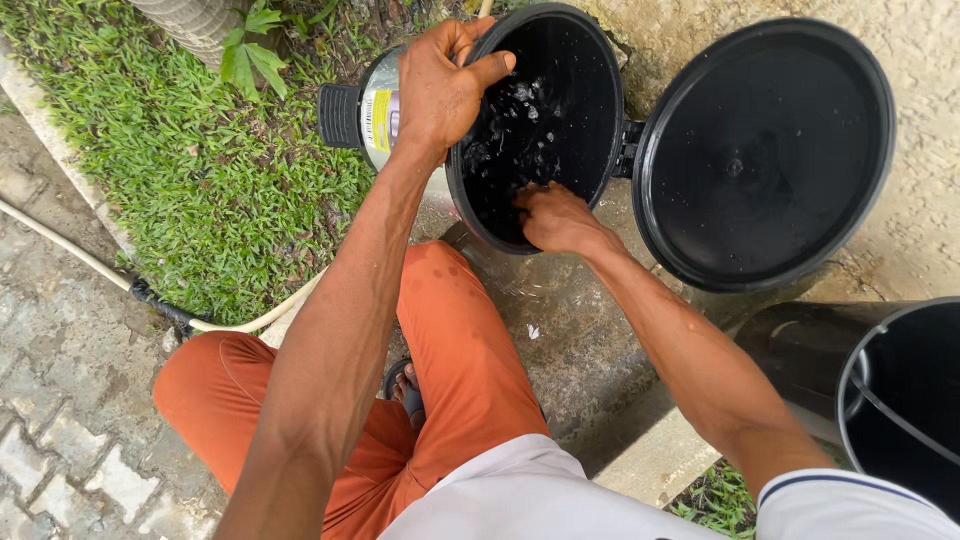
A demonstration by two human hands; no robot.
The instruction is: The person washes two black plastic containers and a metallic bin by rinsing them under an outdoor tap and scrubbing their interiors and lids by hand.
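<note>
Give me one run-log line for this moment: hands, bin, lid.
left hand: grips bin rim | right hand: inside pedal bin, wet interior | lid: hinged open | inner bucket: apart, at right

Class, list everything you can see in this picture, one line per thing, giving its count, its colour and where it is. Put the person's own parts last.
pedal bin: one, black inside with a silver shell, top centre, tipped on its side, wet within
lid: one, black, hinged open at the bin's right
foot pedal: one, black, at the bin's left
inner bucket: one, black with a wire handle, lower right
hose: one, cream, across paving and grass at left
grass: green, upper left
paving: grey, lower left
trousers: orange, centre
shirt: white, bottom
left hand: grips the bin's rim
right hand: reaches inside the bin
</note>
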